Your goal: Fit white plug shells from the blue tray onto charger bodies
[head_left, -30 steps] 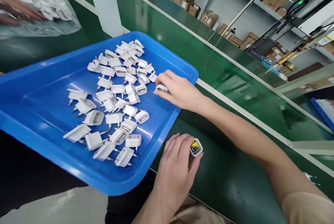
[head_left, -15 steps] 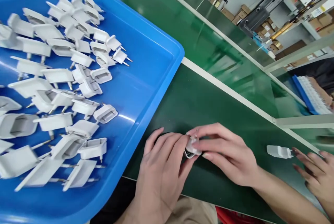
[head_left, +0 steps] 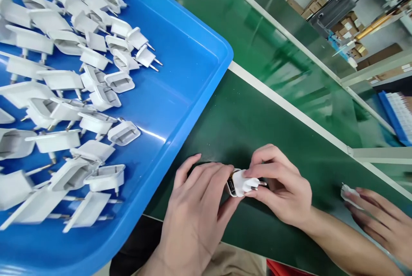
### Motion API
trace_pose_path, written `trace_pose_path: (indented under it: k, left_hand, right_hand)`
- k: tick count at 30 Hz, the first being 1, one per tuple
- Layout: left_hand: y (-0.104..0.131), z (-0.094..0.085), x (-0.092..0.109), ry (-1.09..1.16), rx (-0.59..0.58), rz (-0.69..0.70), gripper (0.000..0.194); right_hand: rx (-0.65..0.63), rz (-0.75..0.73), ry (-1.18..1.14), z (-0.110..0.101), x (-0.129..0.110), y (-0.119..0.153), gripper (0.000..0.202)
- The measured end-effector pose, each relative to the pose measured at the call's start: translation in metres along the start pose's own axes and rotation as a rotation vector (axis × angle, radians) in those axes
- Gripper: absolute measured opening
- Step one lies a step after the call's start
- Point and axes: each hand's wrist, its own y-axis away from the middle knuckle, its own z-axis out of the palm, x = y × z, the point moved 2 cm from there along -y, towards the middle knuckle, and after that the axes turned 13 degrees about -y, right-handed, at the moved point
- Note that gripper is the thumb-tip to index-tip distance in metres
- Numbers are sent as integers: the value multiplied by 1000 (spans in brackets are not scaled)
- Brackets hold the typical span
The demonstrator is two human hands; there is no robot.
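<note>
A dark green work surface (head_left: pixel 257 121) runs along the near side, edged by a white strip (head_left: pixel 289 108) on its far border. Beyond the strip lies a glossy green conveyor belt (head_left: pixel 257 40) that runs diagonally from far left to right and reflects overhead light. At far right, metal shelving (head_left: pixel 370 78) holds brown cardboard boxes (head_left: pixel 347 22) against a pale wall. A blue rack (head_left: pixel 397 117) stands at the right edge behind the belt.

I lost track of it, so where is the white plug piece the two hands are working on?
In the head view, the white plug piece is low and centre-right, pinched between the left hand and right hand over the green belt, right of the blue tray.
</note>
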Motion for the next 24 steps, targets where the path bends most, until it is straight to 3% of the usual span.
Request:
trace_pose_path:
  k: [6, 12, 24]
  left_hand:
    - [0, 0, 0, 10, -21, -5, 14]
    - [-1, -2, 0, 48, -3, 3, 14]
    - [0, -1, 1, 66, -11, -9, 14]
  right_hand:
    - [-50, 10, 75, 0, -3, -4, 22]
    - [-79, -43, 184, -3, -12, -6, 19]
    - [-101, -42, 180, -1, -11, -4, 22]
